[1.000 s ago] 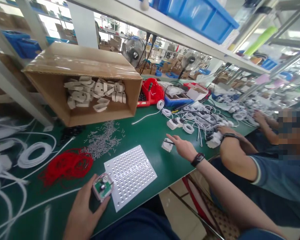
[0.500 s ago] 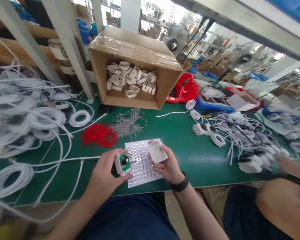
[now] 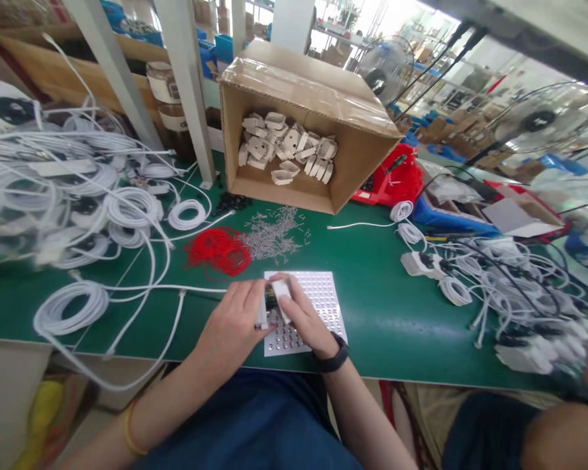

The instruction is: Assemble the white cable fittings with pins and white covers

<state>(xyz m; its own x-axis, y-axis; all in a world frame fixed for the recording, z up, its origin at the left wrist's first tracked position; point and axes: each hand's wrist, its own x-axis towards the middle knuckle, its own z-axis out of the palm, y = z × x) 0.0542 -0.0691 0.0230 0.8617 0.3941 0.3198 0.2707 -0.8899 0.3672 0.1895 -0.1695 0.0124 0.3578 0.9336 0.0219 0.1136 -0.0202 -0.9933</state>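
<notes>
My left hand [image 3: 238, 312] is closed round a white plastic housing [image 3: 261, 320] with a green circuit board inside it. A white cover [image 3: 281, 298] is gripped in my right hand [image 3: 304, 318], tilted against the housing's open side. A gap between the two parts still shows some of the board. Both hands are over the left part of a white sheet [image 3: 340, 326] dotted with rows of small shiny round pieces. A white cable [image 3: 176, 288] runs from the left toward my left hand; its end is hidden there.
Beyond the sheet lie a red tangle of rings [image 3: 220, 251] and a heap of screws [image 3: 274, 234]. A cardboard box [image 3: 313, 78] on its side holds white housings. Coiled white cables [image 3: 73, 307] cover the left; cabled units [image 3: 519, 352] pile up right, near another person's arm.
My right hand has brought the white cover leftward against the housing, which has turned on edge. The camera's view has shifted left.
</notes>
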